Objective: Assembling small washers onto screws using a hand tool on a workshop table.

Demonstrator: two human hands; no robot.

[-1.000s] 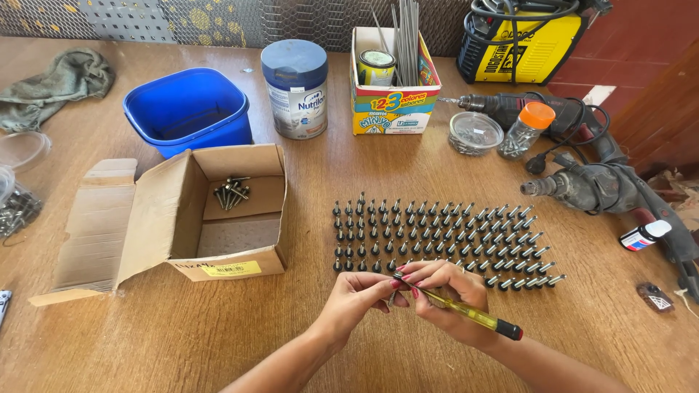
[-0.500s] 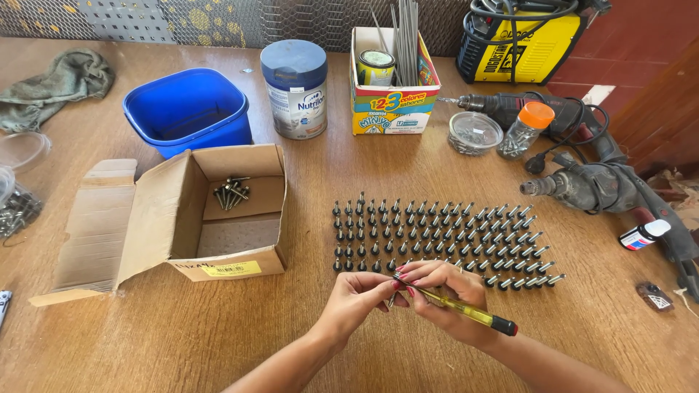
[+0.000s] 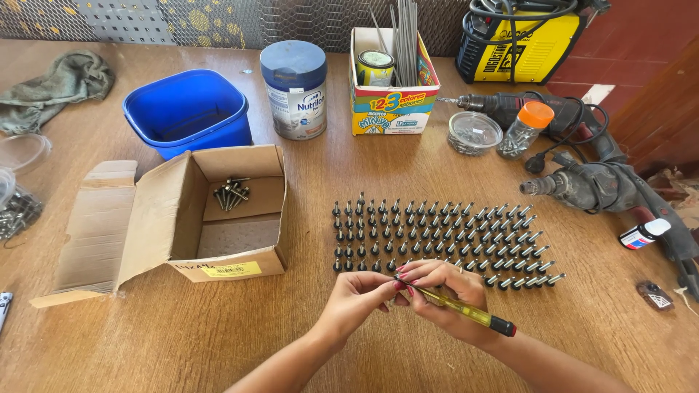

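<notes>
Right now my right hand (image 3: 450, 300) has its grip closed round a yellow screwdriver (image 3: 466, 311), tip pointing left. Left hand (image 3: 358, 298) pinches something small at that tip, likely a screw, too hidden to confirm. Just beyond, screws (image 3: 437, 233) stand in rows on the counter (image 3: 218, 342); a box (image 3: 182, 218) holds spares. Judging: fitting one piece; next needs steady alignment.

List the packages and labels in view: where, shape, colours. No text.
Open brown cardboard box, left of the hands, yellow label on its front, screws inside.
Round tin with blue lid, far centre, white label.
Colourful printed carton, right of the tin, holding rods.
Small white bottle with red label, right edge.
</notes>
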